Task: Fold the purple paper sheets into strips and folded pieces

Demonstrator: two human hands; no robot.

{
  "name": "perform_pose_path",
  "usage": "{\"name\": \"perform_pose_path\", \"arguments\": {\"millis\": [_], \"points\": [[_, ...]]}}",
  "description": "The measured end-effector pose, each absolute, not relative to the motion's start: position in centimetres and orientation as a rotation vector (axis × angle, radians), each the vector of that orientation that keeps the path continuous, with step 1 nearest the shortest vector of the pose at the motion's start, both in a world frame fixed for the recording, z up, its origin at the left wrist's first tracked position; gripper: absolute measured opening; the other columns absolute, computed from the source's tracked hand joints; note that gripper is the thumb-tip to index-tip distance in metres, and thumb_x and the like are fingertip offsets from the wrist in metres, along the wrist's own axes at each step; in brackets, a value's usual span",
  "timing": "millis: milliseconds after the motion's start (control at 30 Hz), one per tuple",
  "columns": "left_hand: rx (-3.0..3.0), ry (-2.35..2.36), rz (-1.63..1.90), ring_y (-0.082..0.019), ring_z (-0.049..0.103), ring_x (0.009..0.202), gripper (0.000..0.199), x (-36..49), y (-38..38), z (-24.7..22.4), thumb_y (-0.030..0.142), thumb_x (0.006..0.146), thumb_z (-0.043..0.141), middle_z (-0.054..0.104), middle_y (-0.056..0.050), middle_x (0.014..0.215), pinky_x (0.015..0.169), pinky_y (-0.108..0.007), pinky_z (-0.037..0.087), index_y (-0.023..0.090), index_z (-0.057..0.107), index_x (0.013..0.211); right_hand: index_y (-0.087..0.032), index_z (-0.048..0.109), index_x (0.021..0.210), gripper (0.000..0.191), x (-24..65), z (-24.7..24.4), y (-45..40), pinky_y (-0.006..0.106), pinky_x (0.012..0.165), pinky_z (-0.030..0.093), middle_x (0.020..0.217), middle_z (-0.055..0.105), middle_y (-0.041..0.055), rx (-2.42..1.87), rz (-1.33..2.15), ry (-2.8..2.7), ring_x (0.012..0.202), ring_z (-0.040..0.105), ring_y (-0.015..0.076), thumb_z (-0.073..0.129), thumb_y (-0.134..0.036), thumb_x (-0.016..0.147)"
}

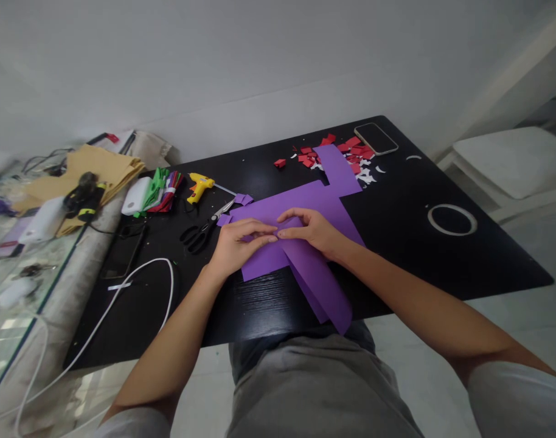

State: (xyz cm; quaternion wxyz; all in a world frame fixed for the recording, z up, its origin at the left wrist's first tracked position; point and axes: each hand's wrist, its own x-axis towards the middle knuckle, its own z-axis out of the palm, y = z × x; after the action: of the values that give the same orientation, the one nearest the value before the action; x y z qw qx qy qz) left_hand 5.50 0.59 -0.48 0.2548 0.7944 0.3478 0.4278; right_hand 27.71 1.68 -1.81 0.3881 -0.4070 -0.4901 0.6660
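Observation:
A folded strip of purple paper (pixel 321 277) slants from my fingers toward the front edge of the table. My left hand (pixel 241 242) pinches its far end between thumb and fingers. At the same end, my right hand (pixel 312 231) also grips the strip, fingertips almost meeting the left ones. Under both hands lies a larger purple sheet (pixel 264 264), flat on the black table. Beyond my right hand another purple paper piece (pixel 337 167) overlaps that sheet. Black-handled scissors (pixel 198 234) rest to the left of my left hand, their blades beside small purple paper pieces (pixel 243 199).
Behind the scissors sits a yellow glue gun (pixel 200 185). Red and white paper scraps (pixel 353 152) lie at the back near a phone (pixel 376 139). A roll of tape (pixel 452 219) is at right. A white cable (pixel 172 274) loops on the left, near a dark phone (pixel 124 252).

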Motion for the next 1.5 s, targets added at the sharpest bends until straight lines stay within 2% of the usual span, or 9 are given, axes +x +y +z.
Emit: {"name": "perform_pose_path", "arguments": {"millis": [400, 600, 767, 1000, 1167, 1300, 1433, 1500], "points": [[2.175, 0.93, 1.166, -0.015, 0.073, 0.073, 0.017, 5.5, 0.6, -0.7, 0.035, 0.088, 0.084, 0.081, -0.005, 0.086, 0.066, -0.025, 0.056, 0.023, 0.084, 0.099, -0.024, 0.074, 0.095, 0.04, 27.7, -1.9, 1.7, 0.034, 0.081, 0.051, 0.089, 0.069, -0.0026, -1.034, 1.705, -1.248, 0.085, 0.062, 0.0184, 0.092, -0.033, 0.061], [2.156, 0.939, 1.131, -0.016, 0.074, 0.076, 0.017, 5.5, 0.5, -0.6, 0.037, 0.089, 0.082, 0.082, -0.006, 0.089, 0.068, -0.027, 0.056, 0.023, 0.084, 0.099, -0.024, 0.075, 0.094, 0.038, 27.7, -2.0, 1.7, 0.032, 0.079, 0.05, 0.087, 0.067, -0.0034, -1.051, 1.691, -1.254, 0.082, 0.06, 0.0171, 0.092, -0.034, 0.061], [2.062, 1.018, 1.096, -0.016, 0.071, 0.074, 0.024, 5.3, 0.7, -0.5, 0.044, 0.089, 0.081, 0.081, -0.006, 0.089, 0.068, -0.028, 0.055, 0.022, 0.083, 0.098, -0.025, 0.075, 0.096, 0.039, 27.7, -1.9, 1.7, 0.033, 0.08, 0.052, 0.092, 0.07, -0.0021, -1.06, 1.682, -1.239, 0.085, 0.063, 0.0185, 0.092, -0.035, 0.062], [1.738, 1.102, 0.878, -0.012, 0.058, 0.056, 0.036, 5.8, 0.6, -0.8, 0.051, 0.094, 0.068, 0.067, -0.001, 0.066, 0.056, -0.025, 0.046, 0.017, 0.07, 0.083, -0.024, 0.076, 0.099, 0.043, 27.6, -2.2, 1.7, 0.034, 0.076, 0.052, 0.086, 0.068, -0.0017, -1.129, 1.63, -1.266, 0.081, 0.062, 0.0188, 0.092, -0.038, 0.062], [1.593, 1.056, 0.832, -0.011, 0.056, 0.053, 0.03, 6.6, 0.3, -1.2, 0.046, 0.091, 0.068, 0.063, 0.001, 0.063, 0.055, -0.024, 0.045, 0.018, 0.063, 0.082, -0.023, 0.076, 0.096, 0.04, 27.2, -2.0, 1.4, 0.034, 0.08, 0.052, 0.087, 0.069, -0.0023, -1.146, 1.609, -1.267, 0.082, 0.062, 0.0178, 0.092, -0.034, 0.061], [1.608, 1.078, 0.877, -0.01, 0.051, 0.053, 0.022, 6.5, 0.5, -1.4, 0.038, 0.087, 0.068, 0.058, 0.003, 0.062, 0.053, -0.023, 0.04, 0.018, 0.062, 0.079, -0.022, 0.078, 0.096, 0.04, 27.3, -1.9, 1.5, 0.033, 0.074, 0.052, 0.081, 0.071, -0.002, -1.152, 1.715, -1.182, 0.075, 0.064, 0.0177, 0.093, -0.037, 0.062], [1.623, 1.112, 0.95, -0.009, 0.046, 0.053, 0.018, 5.8, 1.2, -1.5, 0.032, 0.083, 0.067, 0.054, 0.004, 0.06, 0.052, -0.022, 0.038, 0.018, 0.061, 0.074, -0.018, 0.076, 0.081, 0.037, 27.8, -2.3, 2.3, 0.03, 0.064, 0.047, 0.072, 0.069, -0.0005, -1.116, 1.814, -1.029, 0.064, 0.059, 0.0143, 0.095, -0.045, 0.062], [1.625, 1.115, 0.969, -0.009, 0.046, 0.053, 0.017, 5.5, 1.5, -1.6, 0.031, 0.082, 0.067, 0.053, 0.004, 0.06, 0.052, -0.022, 0.038, 0.018, 0.06, 0.073, -0.018, 0.077, 0.081, 0.041, 28.0, -2.5, 2.8, 0.029, 0.063, 0.046, 0.072, 0.068, -0.0001, -1.106, 1.815, -0.997, 0.064, 0.057, 0.0132, 0.097, -0.046, 0.058]]}}
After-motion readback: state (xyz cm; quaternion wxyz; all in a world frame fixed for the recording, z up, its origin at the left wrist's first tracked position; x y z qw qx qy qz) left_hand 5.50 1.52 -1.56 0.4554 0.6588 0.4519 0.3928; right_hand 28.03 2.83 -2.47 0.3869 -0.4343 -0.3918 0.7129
